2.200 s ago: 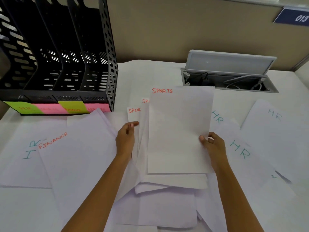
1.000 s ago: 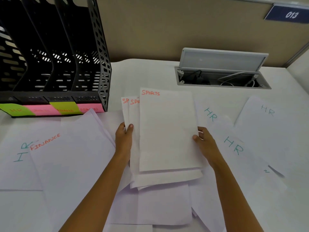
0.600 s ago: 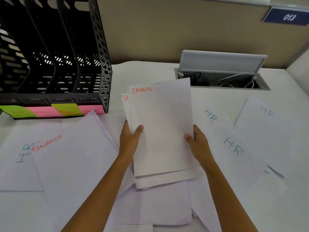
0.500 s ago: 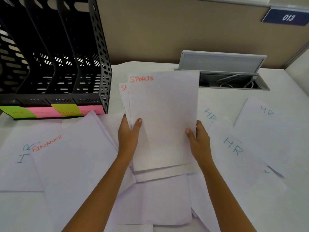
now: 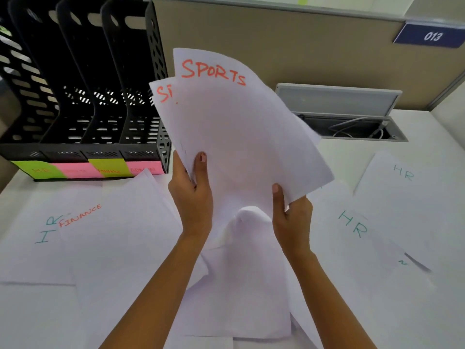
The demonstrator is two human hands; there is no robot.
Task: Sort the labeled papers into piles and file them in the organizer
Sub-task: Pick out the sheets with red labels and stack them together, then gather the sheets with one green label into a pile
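Note:
I hold a stack of white SPORTS papers (image 5: 241,127) tilted up above the table. My left hand (image 5: 192,195) grips its lower left edge, thumb on the front. At the lower right corner my right hand (image 5: 289,217) pinches the stack. The black organizer (image 5: 83,91) stands at the back left, its slots tagged with green and pink sticky labels (image 5: 85,168). A FINANCE sheet (image 5: 113,235) lies at the left over an HR sheet (image 5: 30,248). More HR sheets (image 5: 357,230) lie at the right.
Blank white sheets (image 5: 239,293) lie under my arms in the middle. An open cable hatch (image 5: 342,117) with wires sits in the table at the back right. A beige partition with a blue 013 plate (image 5: 431,36) stands behind.
The SPORTS stack was gathered flat on the table, then both hands lifted it off the table and tilted it up. The top sheets now bend.

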